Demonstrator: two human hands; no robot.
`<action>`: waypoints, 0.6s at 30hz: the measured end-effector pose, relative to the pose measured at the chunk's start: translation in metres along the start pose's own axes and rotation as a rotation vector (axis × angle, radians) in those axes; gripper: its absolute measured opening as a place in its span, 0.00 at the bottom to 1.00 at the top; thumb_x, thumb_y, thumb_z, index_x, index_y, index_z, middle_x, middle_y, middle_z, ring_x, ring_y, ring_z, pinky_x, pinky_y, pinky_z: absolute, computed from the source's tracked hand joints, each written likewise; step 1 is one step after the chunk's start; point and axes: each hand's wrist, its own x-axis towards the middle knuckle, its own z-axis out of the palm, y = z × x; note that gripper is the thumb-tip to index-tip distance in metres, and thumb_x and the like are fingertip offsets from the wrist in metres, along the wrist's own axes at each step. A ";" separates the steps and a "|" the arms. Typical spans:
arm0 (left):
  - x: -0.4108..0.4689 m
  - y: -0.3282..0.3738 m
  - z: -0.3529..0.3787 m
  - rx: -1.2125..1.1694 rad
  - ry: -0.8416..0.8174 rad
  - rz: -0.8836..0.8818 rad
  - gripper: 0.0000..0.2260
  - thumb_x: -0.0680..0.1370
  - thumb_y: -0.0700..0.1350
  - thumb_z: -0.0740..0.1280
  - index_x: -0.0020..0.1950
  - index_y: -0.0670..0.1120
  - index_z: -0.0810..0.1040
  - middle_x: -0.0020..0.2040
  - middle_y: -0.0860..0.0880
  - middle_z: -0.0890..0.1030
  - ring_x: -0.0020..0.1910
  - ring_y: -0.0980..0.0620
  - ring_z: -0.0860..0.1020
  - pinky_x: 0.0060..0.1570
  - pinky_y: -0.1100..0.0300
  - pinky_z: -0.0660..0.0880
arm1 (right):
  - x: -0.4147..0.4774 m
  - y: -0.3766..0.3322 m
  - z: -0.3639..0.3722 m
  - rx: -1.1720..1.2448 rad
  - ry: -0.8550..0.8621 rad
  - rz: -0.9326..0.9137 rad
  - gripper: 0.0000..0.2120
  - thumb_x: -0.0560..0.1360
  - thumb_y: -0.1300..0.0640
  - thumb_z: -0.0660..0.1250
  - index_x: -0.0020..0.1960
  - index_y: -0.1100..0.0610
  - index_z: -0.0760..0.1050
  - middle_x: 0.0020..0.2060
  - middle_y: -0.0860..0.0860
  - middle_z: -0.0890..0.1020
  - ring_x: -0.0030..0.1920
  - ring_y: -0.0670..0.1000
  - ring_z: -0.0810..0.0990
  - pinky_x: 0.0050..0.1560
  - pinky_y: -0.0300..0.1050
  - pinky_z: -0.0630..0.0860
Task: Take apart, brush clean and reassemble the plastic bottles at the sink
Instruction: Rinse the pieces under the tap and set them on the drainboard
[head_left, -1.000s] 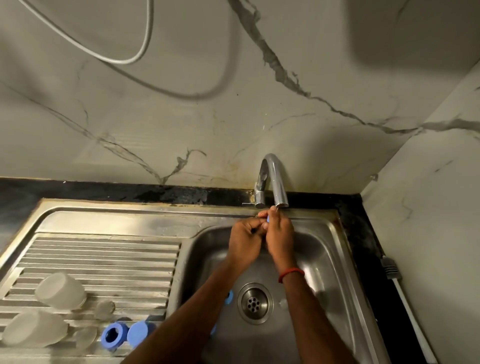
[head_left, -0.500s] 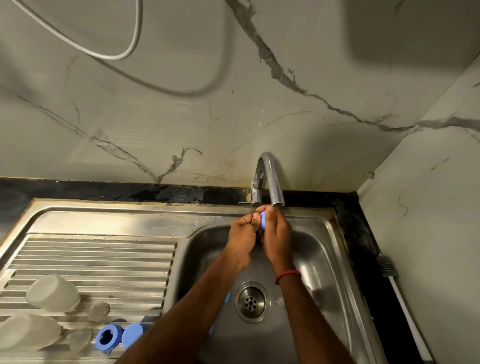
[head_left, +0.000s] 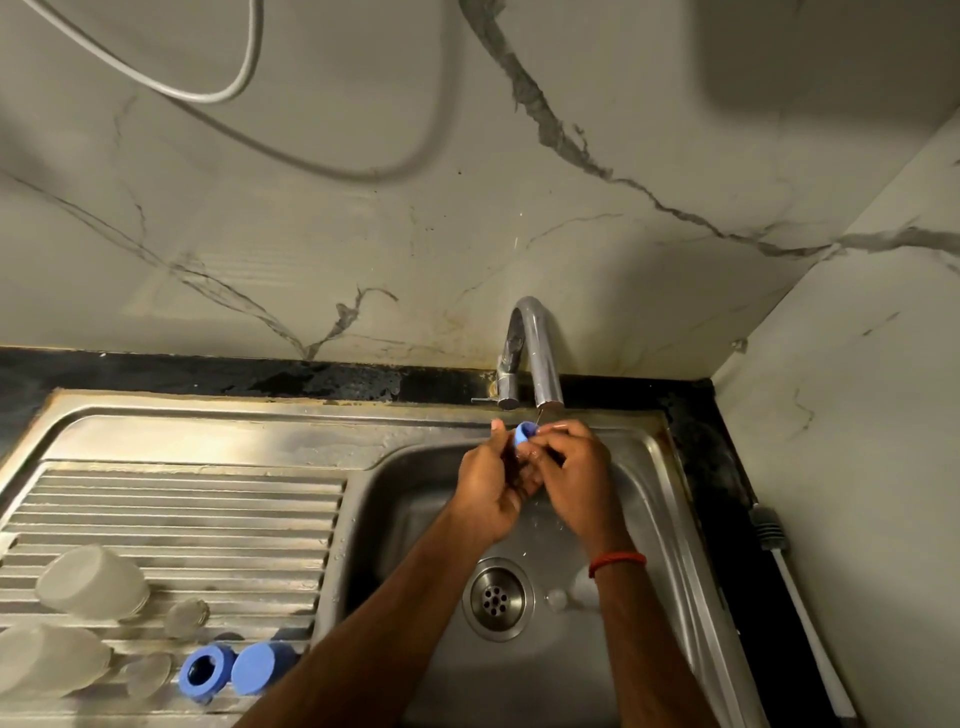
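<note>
The left hand (head_left: 493, 488) and right hand (head_left: 574, 475) together pinch one small blue plastic cap (head_left: 524, 432) just beneath the chrome faucet spout (head_left: 543, 358), over the steel sink basin (head_left: 660, 499). The ribbed drainboard (head_left: 182, 509) carries two translucent plastic bottles, the far bottle (head_left: 91, 582) and the near bottle (head_left: 49, 667). It also carries two blue pieces, an open blue ring (head_left: 205, 673) and a closed blue cap (head_left: 262, 667).

A home kitchen: steel sink (head_left: 670, 499), tap (head_left: 540, 353), marble wall (head_left: 363, 234).
</note>
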 end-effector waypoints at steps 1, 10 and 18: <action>-0.001 0.000 0.002 -0.036 -0.021 -0.021 0.18 0.85 0.51 0.59 0.53 0.39 0.81 0.38 0.43 0.83 0.37 0.51 0.81 0.44 0.56 0.81 | 0.000 0.002 -0.002 -0.117 -0.048 -0.084 0.06 0.77 0.58 0.71 0.50 0.60 0.84 0.51 0.50 0.79 0.51 0.45 0.76 0.53 0.32 0.73; 0.003 0.009 0.009 -0.153 0.072 -0.040 0.17 0.86 0.47 0.58 0.52 0.34 0.78 0.48 0.35 0.81 0.40 0.46 0.79 0.32 0.61 0.80 | 0.001 -0.009 -0.014 -0.803 -0.017 -0.281 0.09 0.72 0.47 0.73 0.51 0.48 0.84 0.64 0.56 0.76 0.65 0.61 0.72 0.56 0.59 0.74; 0.004 0.009 0.006 -0.124 0.066 -0.021 0.16 0.86 0.47 0.59 0.58 0.34 0.77 0.54 0.34 0.82 0.55 0.40 0.82 0.50 0.50 0.82 | 0.002 -0.021 -0.015 -0.774 -0.165 -0.133 0.15 0.75 0.53 0.69 0.61 0.44 0.80 0.78 0.56 0.62 0.78 0.63 0.52 0.72 0.69 0.52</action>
